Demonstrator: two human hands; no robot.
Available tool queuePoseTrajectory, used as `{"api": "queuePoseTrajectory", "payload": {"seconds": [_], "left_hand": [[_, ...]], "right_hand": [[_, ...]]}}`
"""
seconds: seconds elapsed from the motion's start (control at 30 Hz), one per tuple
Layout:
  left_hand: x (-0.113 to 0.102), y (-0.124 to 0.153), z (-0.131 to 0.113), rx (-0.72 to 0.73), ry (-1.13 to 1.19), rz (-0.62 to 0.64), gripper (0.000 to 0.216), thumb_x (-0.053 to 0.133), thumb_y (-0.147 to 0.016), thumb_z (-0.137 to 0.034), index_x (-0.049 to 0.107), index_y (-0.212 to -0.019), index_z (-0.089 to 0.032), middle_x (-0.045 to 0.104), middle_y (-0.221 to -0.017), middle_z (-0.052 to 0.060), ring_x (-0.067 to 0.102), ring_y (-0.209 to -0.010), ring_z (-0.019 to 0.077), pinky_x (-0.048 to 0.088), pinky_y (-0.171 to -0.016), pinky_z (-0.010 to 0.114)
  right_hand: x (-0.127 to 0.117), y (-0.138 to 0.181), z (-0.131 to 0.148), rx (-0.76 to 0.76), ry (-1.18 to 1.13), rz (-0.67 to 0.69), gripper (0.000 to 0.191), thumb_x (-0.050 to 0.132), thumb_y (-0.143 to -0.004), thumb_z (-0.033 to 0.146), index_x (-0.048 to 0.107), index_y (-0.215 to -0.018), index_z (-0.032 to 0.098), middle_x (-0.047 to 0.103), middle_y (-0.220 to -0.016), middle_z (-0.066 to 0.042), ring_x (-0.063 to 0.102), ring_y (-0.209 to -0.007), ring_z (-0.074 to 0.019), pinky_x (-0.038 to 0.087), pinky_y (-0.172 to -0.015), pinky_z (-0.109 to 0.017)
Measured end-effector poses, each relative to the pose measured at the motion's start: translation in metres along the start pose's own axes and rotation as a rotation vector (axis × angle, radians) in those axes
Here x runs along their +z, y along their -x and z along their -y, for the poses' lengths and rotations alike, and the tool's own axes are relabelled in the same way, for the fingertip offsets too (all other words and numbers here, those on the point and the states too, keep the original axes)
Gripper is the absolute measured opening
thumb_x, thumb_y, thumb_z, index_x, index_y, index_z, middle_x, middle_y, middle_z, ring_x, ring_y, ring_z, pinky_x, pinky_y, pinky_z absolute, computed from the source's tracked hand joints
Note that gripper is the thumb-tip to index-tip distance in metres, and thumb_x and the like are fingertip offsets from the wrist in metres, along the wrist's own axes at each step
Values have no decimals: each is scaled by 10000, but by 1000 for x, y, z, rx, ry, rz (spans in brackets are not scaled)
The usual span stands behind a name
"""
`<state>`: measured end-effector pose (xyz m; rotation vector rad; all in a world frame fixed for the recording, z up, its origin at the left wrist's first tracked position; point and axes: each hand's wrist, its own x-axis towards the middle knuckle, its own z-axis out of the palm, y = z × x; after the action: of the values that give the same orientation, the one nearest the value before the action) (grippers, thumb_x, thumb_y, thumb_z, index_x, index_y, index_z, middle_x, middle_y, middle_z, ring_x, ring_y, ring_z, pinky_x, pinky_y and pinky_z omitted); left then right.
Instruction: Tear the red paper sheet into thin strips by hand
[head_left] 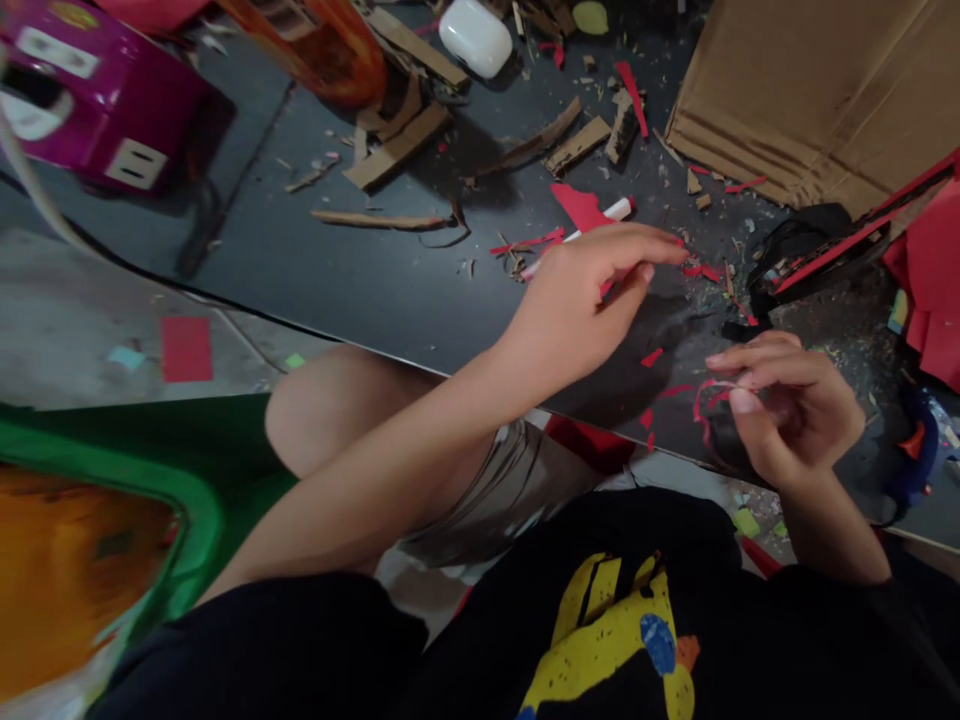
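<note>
My left hand [589, 285] hovers over the dark table, its fingers stretched forward and the thumb a little apart from them. Bits of red show at its fingertips and in the gap by the thumb; whether they touch the hand I cannot tell. Partly behind this hand lie a red paper scrap [579, 207] and a white pen-like stick [619, 209] with a red end. Near the table's front edge, my right hand [806, 410] pinches a thin, curled reddish strip [699, 405] between thumb and fingers. Small red scraps [652, 357] are scattered between the hands.
A purple box-like device [161, 110] sits at left, near an orange translucent object [330, 50]. Beyond are a white earbud case [475, 38], cardboard strips [401, 145] and a large cardboard piece [825, 100]. Red-edged board [847, 235] and red sheets [934, 280] lie right. A green bin [202, 500] stands lower left.
</note>
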<state>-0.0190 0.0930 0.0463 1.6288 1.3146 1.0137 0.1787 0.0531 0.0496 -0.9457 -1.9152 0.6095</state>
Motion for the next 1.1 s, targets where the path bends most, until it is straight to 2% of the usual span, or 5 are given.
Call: {"api": "queuePoseTrajectory", "payload": {"seconds": [0.1,0.37,0.53,0.7,1.1], "left_hand": [[2,4,-7,5,158,89,212,532,-892,-217,713,-999,-192,723,-1052,37,658,-964,139,519,-841,231],[11,9,-12,-155,556,557,138,660,-825,-251,686,-915,-149,711,-795,24,659,-733,107,536,-672,198],[19,12,-8,-206,627,548,316,786,-671,-177,667,-962,-141,703,-796,7,655,-720,95,542,-693,202],[23,13,-8,-260,687,531,146,633,-802,-110,690,-933,-140,731,-799,15,676,-728,80,542,-707,177],[14,7,-9,-216,605,537,193,582,-887,-197,733,-770,-171,760,-804,20,672,-710,62,510,-702,145]], "right_hand": [[1,1,-1,65,-4,-48,111,604,-826,181,596,-884,275,746,-840,2,714,-755,-194,558,-717,-395],[3,1,-3,179,-41,-213,69,668,-826,207,625,-875,230,736,-797,20,712,-715,-152,589,-638,-314],[3,1,-5,177,69,-266,73,699,-807,209,656,-862,227,731,-761,25,710,-673,-136,581,-610,-269],[1,1,-6,192,203,-243,66,721,-796,248,686,-852,243,725,-750,24,683,-622,-132,569,-577,-265],[-5,-1,-10,300,-51,-232,152,695,-828,250,668,-976,272,683,-777,37,644,-639,-103,533,-570,-232]]}}
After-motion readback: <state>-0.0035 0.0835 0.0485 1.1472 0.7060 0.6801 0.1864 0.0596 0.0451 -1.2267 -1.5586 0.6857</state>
